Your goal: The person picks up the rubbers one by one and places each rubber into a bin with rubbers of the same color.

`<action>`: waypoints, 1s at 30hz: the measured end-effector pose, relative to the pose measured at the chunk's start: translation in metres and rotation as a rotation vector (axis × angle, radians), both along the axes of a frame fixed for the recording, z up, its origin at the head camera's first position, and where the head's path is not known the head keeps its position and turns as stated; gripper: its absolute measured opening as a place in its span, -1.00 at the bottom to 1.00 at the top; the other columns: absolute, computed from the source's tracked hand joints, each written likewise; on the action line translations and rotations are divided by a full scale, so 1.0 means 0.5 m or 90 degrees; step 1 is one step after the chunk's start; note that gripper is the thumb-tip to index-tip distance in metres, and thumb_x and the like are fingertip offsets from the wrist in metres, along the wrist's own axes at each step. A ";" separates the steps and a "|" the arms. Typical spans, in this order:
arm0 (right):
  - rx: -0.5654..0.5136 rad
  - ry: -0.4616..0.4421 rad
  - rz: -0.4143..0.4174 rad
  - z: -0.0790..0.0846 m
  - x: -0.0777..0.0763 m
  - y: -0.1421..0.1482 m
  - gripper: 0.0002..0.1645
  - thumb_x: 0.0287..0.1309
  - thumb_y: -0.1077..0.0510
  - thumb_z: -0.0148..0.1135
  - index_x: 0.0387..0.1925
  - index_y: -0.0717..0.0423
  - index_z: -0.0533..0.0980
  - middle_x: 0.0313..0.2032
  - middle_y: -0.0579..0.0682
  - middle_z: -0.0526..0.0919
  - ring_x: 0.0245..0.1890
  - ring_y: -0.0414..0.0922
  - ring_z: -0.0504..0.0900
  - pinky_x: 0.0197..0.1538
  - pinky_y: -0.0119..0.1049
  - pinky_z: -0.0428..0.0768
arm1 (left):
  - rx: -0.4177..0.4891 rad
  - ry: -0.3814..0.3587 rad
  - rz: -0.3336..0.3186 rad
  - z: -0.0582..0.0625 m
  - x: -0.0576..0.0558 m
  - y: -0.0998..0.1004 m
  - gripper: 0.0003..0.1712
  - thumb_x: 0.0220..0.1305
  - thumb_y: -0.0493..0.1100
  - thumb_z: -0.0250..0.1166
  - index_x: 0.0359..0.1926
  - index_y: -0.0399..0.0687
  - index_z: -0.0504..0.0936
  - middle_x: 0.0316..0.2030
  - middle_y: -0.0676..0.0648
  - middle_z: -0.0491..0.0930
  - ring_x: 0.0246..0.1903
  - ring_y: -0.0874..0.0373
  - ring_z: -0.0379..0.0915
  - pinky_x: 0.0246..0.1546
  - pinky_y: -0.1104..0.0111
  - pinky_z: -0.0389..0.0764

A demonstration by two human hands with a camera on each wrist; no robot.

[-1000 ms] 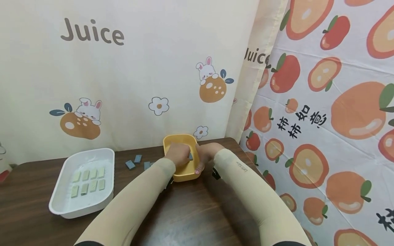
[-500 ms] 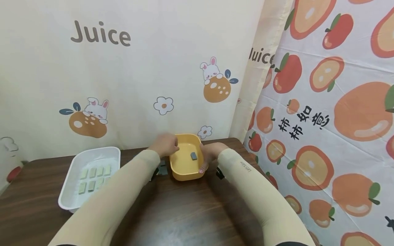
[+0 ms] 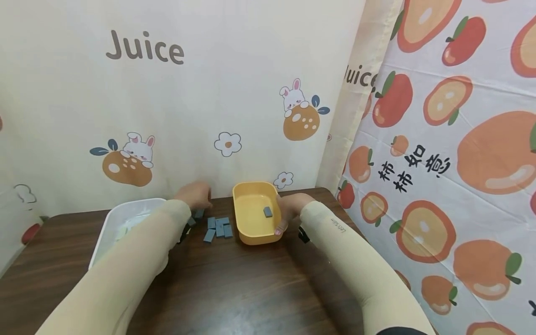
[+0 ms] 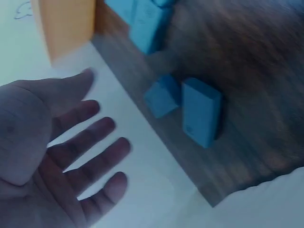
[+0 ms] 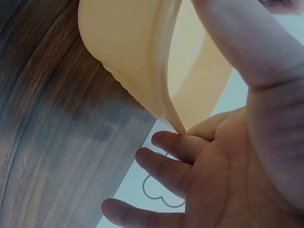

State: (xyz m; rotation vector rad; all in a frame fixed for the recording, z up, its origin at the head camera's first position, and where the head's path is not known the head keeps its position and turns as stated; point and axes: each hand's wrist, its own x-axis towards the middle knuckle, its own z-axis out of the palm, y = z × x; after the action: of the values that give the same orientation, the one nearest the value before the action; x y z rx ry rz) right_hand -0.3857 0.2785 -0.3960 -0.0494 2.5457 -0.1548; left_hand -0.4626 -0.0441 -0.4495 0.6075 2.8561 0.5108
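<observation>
My left hand (image 3: 194, 194) is over the table left of the yellow bin (image 3: 255, 237), with its fingers spread and holding nothing in the left wrist view. Close by lie two blue-grey rectangular blocks (image 4: 202, 111), one upright and one tilted in that view. Between the hand and the bin, several more blue-grey blocks (image 3: 220, 228) lie in a loose cluster. One grey block (image 3: 268, 212) rests inside the bin. My right hand (image 3: 293, 208) holds the bin's right rim, thumb (image 5: 247, 42) on one side and index finger on the other, the remaining fingers spread outside.
A white tray (image 3: 110, 232) stands at the left, largely behind my left sleeve, with pale green blocks (image 3: 122, 231) partly showing. A printed cloth (image 3: 251, 93) hangs behind the dark wood table (image 3: 234, 288), and a fruit-patterned one (image 3: 418, 186) closes off the right side.
My left hand has come out of the bin and moved left to the loose blocks, leaving a grey block inside. The right hand has stayed at the rim. The head view has turned slightly left.
</observation>
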 end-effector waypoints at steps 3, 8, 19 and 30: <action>0.001 -0.003 -0.002 -0.001 -0.001 0.001 1.01 -0.33 -0.27 0.99 0.87 0.16 -0.19 0.81 0.17 0.19 0.77 0.14 0.26 0.82 0.17 0.20 | -0.036 -0.038 0.003 -0.007 0.007 -0.005 -0.70 0.31 -0.23 0.62 -0.06 -0.22 0.70 -0.15 -0.17 0.76 -0.18 -0.07 0.69 -0.14 0.09 0.77; -0.010 -0.005 0.008 -0.002 -0.004 0.002 1.00 -0.37 -0.28 1.00 0.87 0.15 -0.14 0.76 0.17 0.30 0.72 0.13 0.35 0.80 0.16 0.27 | -0.092 -0.056 -0.002 -0.018 0.018 -0.008 -0.72 0.21 -0.39 0.61 -0.10 -0.20 0.71 -0.18 -0.15 0.76 -0.19 -0.05 0.65 -0.07 0.08 0.78; 0.013 -0.005 -0.011 -0.007 -0.008 0.001 0.98 -0.39 -0.30 1.00 0.87 0.10 -0.09 0.75 0.12 0.34 0.73 0.10 0.35 0.78 0.14 0.30 | -0.131 0.014 -0.031 -0.041 0.027 -0.001 -0.79 0.38 -0.44 0.39 -0.37 -0.10 0.69 -0.33 -0.09 0.75 -0.31 0.00 0.59 -0.16 0.14 0.78; 0.018 -0.007 -0.009 -0.003 -0.006 -0.004 1.00 -0.37 -0.30 0.99 0.87 0.08 -0.15 0.76 0.13 0.31 0.73 0.11 0.33 0.79 0.17 0.29 | -0.112 0.042 -0.023 -0.046 0.009 -0.006 -0.83 0.32 -0.39 0.38 -0.37 -0.08 0.65 -0.39 -0.08 0.71 -0.37 -0.01 0.56 -0.31 0.15 0.69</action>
State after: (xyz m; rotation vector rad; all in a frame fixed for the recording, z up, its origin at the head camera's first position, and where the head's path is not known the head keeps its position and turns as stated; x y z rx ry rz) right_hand -0.3888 0.2763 -0.3973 -0.0204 2.5378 -0.1245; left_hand -0.4584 -0.0472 -0.4723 0.6540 2.9042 0.2352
